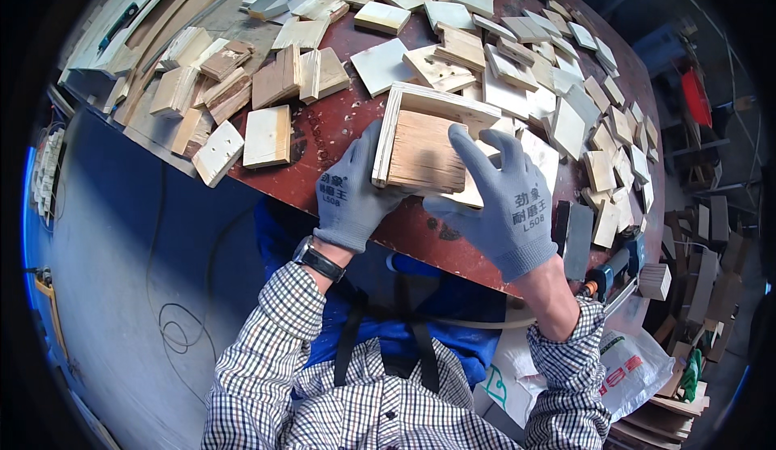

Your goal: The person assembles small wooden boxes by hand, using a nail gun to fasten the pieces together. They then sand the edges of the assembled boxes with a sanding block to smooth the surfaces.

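Plywood box frame (424, 145), part-assembled: pinched between gloved left hand (349, 187) and right hand (503, 195) at table (339, 123) edge. Risk: loose panels shifting under uneven squeeze.

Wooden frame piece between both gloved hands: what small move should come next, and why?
Probably press the inner board flush into the L-shaped plywood frame. The left hand braces the frame's left side, and the right hand lies on the board's right edge. The board already sits against both strips, over the red-brown table.
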`<state>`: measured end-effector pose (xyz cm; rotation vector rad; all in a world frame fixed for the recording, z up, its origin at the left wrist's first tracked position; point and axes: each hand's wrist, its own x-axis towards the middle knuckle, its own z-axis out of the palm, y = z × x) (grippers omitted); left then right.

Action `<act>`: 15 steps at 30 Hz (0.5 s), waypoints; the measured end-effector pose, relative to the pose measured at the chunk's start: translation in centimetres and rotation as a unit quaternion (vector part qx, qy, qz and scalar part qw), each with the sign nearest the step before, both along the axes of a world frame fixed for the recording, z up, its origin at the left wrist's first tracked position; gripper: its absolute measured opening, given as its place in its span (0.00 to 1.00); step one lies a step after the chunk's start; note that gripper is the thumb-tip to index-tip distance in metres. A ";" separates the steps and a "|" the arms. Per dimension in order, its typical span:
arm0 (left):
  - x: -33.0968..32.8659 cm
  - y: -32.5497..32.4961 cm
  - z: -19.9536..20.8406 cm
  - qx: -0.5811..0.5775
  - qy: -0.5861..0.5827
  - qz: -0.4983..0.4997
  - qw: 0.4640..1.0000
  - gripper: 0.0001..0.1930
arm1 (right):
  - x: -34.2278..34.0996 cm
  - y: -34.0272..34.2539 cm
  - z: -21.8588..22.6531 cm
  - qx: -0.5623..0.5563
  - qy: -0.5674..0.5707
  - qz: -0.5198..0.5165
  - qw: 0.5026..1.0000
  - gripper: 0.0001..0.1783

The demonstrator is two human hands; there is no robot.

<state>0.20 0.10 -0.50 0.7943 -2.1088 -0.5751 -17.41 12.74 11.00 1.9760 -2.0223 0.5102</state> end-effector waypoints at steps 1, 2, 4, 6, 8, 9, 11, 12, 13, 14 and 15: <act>0.1 0.0 -0.1 -0.001 0.004 0.001 1.000 0.50 | 0.6 0.2 -0.3 0.031 0.063 -0.015 0.997 0.41; 0.1 0.0 0.0 -0.002 0.007 0.001 1.000 0.50 | 0.6 0.1 -1.2 0.026 0.046 -0.011 0.999 0.39; 0.0 0.1 0.2 0.025 0.007 -0.008 1.000 0.50 | 0.5 -0.8 -2.3 0.045 -0.002 -0.031 0.998 0.37; -0.1 0.0 0.5 0.041 0.007 -0.016 0.999 0.50 | -0.1 -1.8 -2.6 0.027 -0.081 -0.026 0.996 0.33; -0.1 -0.2 0.6 0.046 0.010 -0.022 0.999 0.50 | 0.2 -2.1 -2.6 0.030 -0.059 -0.029 0.997 0.33; 0.2 -0.1 0.5 0.040 0.006 -0.016 0.999 0.49 | 0.4 -2.1 -2.7 0.032 -0.049 -0.030 0.998 0.33; 0.5 0.0 0.3 0.027 0.000 -0.005 1.000 0.48 | 0.0 -1.8 -3.0 0.032 -0.085 -0.002 0.996 0.38; 0.3 -0.1 0.4 0.023 -0.002 -0.006 1.000 0.47 | -0.5 -1.8 -3.1 0.030 -0.098 0.014 0.995 0.40; 0.2 0.0 0.5 0.023 -0.007 -0.009 1.000 0.47 | -1.0 -1.9 -3.1 0.027 -0.110 0.030 0.993 0.42; -0.1 0.0 0.9 0.022 -0.013 -0.019 0.999 0.48 | -1.5 -1.6 -3.1 0.036 -0.112 0.040 0.992 0.50; -0.4 0.1 1.2 0.022 -0.019 -0.029 0.999 0.48 | -1.9 -1.1 -2.6 0.071 -0.162 0.027 0.984 0.55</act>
